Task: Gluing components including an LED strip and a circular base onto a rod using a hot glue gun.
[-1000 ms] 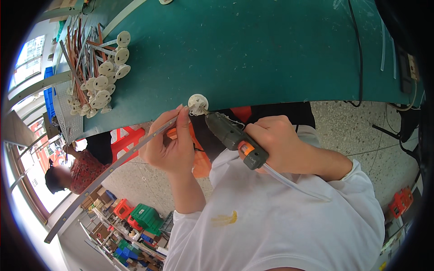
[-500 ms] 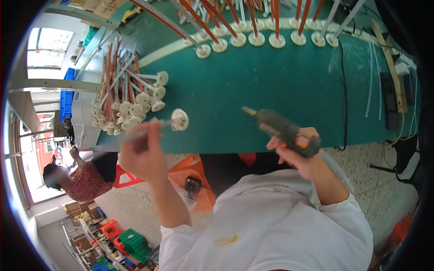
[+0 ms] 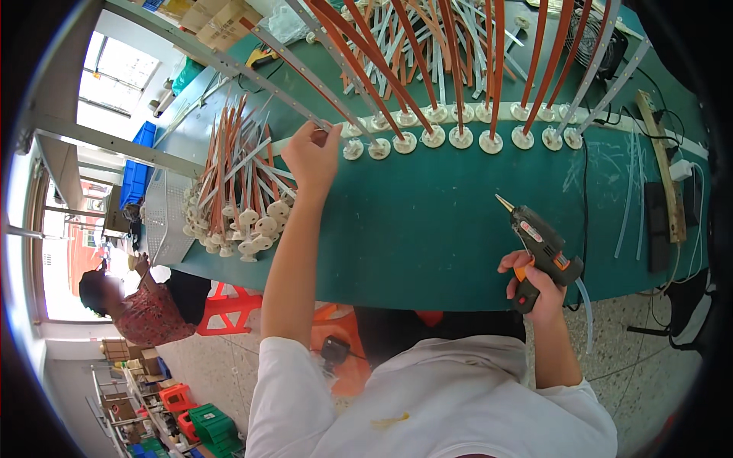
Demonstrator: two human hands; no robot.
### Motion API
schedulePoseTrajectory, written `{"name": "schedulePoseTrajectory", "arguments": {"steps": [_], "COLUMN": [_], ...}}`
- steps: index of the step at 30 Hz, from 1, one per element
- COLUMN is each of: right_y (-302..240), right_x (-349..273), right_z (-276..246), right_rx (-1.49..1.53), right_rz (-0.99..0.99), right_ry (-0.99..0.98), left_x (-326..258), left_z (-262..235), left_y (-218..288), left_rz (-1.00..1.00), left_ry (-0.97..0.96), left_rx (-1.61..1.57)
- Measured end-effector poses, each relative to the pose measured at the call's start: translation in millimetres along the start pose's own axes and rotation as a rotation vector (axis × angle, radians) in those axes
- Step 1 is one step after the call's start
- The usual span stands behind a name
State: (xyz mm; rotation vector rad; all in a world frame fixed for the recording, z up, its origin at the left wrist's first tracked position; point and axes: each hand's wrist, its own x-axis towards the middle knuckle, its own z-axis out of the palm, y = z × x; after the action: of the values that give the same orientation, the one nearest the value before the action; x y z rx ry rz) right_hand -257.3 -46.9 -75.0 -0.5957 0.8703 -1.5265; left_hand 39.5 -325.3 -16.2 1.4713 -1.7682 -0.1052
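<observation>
My left hand (image 3: 313, 159) is closed at the left end of a row of upright strips. Its fingertips pinch a grey strip (image 3: 294, 79) low down, just above a round white base (image 3: 353, 149). More white bases (image 3: 460, 137) bearing reddish-brown and grey strips stand to the right along the row. Nearer me on the right, my right hand (image 3: 544, 294) is wrapped round the handle of a dark hot glue gun (image 3: 538, 237), orange at its trigger. The gun's metal nozzle points up and left, above the bench, and a translucent glue stick (image 3: 586, 317) trails from its back.
A heap of strips with white bases (image 3: 244, 221) lies left on the green bench (image 3: 420, 237), beside a white perforated basket (image 3: 168, 217). Loose strips (image 3: 427, 49) pile up behind the row. A black cable and wooden power-strip board (image 3: 660, 168) lie right. Another person (image 3: 153, 305) sits left.
My left hand has carried a strip with a white base forward to the row's left end, where the base now stands. The glue gun has moved right, and its nozzle points more forward.
</observation>
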Motion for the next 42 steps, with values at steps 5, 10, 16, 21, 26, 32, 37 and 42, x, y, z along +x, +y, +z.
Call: {"name": "schedulePoseTrajectory", "arguments": {"steps": [5,10,16,21,26,32,37,42], "right_y": [0.5,-0.4,1.7,0.5,-3.4,-2.4,-3.7,-4.5], "right_x": [3.2,0.6,3.1,2.9,1.7,1.8,2.2,4.7], "right_z": [-0.5,-0.8,4.3,-2.1,-1.0,-1.2,7.0,6.8], "right_rx": [0.019,-0.023,-0.073,-0.063,-0.059,-0.115,-0.071,-0.04], "right_rz": [-0.012,-0.026,-0.056,-0.093,-0.092,-0.08,-0.095,-0.092], "right_ry": [-0.017,0.026,0.002,0.004,0.028,0.066,0.065,0.037], "left_x": [-1.4,-2.6,-2.8,-29.6,-25.8,-3.4,21.6,27.4], "left_z": [1.8,-0.3,-30.2,-114.5,-205.2,-231.5,-236.8,-275.8], "left_y": [5.4,5.0,2.6,26.7,-59.9,-183.4,-171.7,-173.0], "left_rz": [0.014,0.037,0.08,0.068,-0.092,0.048,0.032,0.081], "left_ry": [0.01,-0.037,-0.102,-0.152,0.164,-0.14,-0.284,-0.2], "left_rx": [-0.007,0.029,-0.007,0.118,0.331,0.813,1.191,1.377]}}
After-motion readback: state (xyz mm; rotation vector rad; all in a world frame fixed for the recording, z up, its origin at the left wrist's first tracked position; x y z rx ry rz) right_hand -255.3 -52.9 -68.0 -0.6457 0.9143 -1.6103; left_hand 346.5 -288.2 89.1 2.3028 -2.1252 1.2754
